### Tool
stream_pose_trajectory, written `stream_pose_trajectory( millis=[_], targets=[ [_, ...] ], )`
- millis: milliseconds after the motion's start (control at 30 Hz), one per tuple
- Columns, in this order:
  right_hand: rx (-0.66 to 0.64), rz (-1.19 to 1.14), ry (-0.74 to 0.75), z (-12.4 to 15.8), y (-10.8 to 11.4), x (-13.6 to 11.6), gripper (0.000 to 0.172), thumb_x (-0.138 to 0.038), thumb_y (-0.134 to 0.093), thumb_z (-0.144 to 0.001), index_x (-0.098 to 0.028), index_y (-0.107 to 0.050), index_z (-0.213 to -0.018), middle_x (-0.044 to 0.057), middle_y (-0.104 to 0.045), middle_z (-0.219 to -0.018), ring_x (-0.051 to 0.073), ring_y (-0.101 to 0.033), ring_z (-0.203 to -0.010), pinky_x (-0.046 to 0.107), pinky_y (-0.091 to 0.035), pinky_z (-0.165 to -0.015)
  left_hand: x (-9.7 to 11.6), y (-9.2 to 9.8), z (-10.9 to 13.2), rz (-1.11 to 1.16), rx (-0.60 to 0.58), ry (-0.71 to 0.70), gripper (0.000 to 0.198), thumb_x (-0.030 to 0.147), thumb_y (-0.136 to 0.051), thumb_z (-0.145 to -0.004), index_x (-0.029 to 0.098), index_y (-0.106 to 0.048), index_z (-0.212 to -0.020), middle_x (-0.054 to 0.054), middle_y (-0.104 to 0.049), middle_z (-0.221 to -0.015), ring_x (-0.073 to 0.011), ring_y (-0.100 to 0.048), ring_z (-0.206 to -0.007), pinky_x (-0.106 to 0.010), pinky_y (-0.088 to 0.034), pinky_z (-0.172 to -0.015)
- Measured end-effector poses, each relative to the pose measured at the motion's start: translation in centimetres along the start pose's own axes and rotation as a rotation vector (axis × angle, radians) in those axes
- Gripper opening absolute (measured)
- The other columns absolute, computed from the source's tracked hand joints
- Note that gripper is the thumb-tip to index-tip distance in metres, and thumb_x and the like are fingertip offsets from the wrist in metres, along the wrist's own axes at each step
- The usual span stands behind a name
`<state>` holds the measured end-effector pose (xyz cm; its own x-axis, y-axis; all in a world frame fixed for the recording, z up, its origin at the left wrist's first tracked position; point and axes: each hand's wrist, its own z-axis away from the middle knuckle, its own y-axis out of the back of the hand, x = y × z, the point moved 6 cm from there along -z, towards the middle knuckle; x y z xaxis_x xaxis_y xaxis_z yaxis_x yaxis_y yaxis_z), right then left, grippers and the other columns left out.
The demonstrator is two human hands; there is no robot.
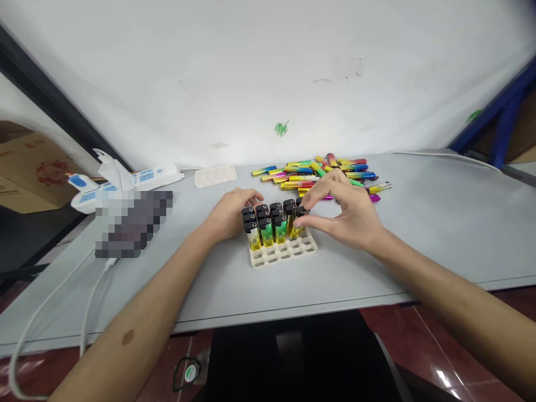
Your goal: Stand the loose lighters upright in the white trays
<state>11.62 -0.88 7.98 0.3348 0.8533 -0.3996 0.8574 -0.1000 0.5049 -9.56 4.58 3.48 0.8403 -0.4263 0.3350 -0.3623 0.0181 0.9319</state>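
Observation:
A cream slotted tray (285, 254) lies on the grey table (439, 234) in front of me. Several yellow-green lighters with black caps (267, 222) stand upright in its back rows; the front slots show bare. My left hand (230, 215) rests against the tray's left side, fingers curled against the lighters. My right hand (343, 215) pinches a black-capped lighter (300, 219) at the tray's right end, over a slot.
A heap of colourful lighters (322, 173) lies behind the tray. A second cream tray (215, 175) sits at the back left, beside white power strips (125, 184) and a blurred dark object (132, 223). White cables (62, 301) trail off the table's left front. Cardboard box (29, 167) at far left.

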Motion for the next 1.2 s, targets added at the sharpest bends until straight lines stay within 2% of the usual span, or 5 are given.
stream_pose_trajectory(
  millis=[133, 300, 833, 1033, 1200],
  targets=[
    [-0.041, 0.051, 0.069, 0.1, -0.5, -0.4, 0.022, -0.037, -0.082, -0.081, -0.025, -0.064, -0.081, 0.0, -0.072, -0.083, 0.022, -0.058, -0.086, 0.04, -0.049, -0.081, 0.1, 0.1, 0.1, -0.008, -0.009, 0.007, 0.039, 0.014, -0.056, -0.077, 0.018, -0.065, -0.115, -0.004, -0.074, -0.106, -0.0205, -0.066, -0.1, -0.03, -0.049, -0.087],
    [-0.07, 0.082, 0.05, 0.1, -0.4, -0.3, 0.023, -0.041, -0.081, -0.081, -0.025, -0.065, -0.08, 0.001, -0.071, -0.082, 0.022, -0.058, -0.086, 0.041, -0.049, -0.081, 0.3, 0.2, 0.0, -0.007, -0.011, 0.017, 0.04, 0.013, -0.057, -0.076, 0.018, -0.065, -0.115, -0.005, -0.074, -0.104, -0.0212, -0.066, -0.1, -0.031, -0.05, -0.087],
    [-0.1, 0.14, 0.117, -0.2, 0.1, -0.8, 0.018, -0.037, -0.08, -0.083, -0.026, -0.065, -0.081, -0.001, -0.072, -0.079, 0.022, -0.057, -0.086, 0.042, -0.045, -0.084, 0.1, 0.0, 0.0, 0.003, -0.007, 0.017, 0.04, 0.017, -0.058, -0.075, 0.019, -0.065, -0.115, -0.005, -0.074, -0.104, -0.0223, -0.066, -0.1, -0.033, -0.051, -0.087],
    [-0.04, 0.16, 0.206, -0.3, 0.0, -1.4, 0.019, -0.037, -0.075, -0.088, -0.024, -0.065, -0.078, 0.001, -0.072, -0.085, 0.019, -0.061, -0.083, 0.04, -0.043, -0.079, -0.1, -0.1, 0.0, 0.015, 0.0, 0.009, 0.038, 0.018, -0.057, -0.077, 0.019, -0.065, -0.114, -0.004, -0.074, -0.105, -0.022, -0.066, -0.102, -0.033, -0.05, -0.088],
    [0.066, 0.206, 0.111, -0.6, 1.0, -0.1, 0.022, -0.03, -0.059, -0.098, -0.023, -0.059, -0.077, 0.0, -0.068, -0.077, 0.018, -0.061, -0.074, 0.041, -0.043, -0.083, -0.2, 0.0, 0.1, 0.031, 0.005, 0.013, 0.036, 0.02, -0.057, -0.079, 0.019, -0.066, -0.114, -0.005, -0.074, -0.107, -0.0219, -0.066, -0.102, -0.032, -0.051, -0.087]
  ],
)
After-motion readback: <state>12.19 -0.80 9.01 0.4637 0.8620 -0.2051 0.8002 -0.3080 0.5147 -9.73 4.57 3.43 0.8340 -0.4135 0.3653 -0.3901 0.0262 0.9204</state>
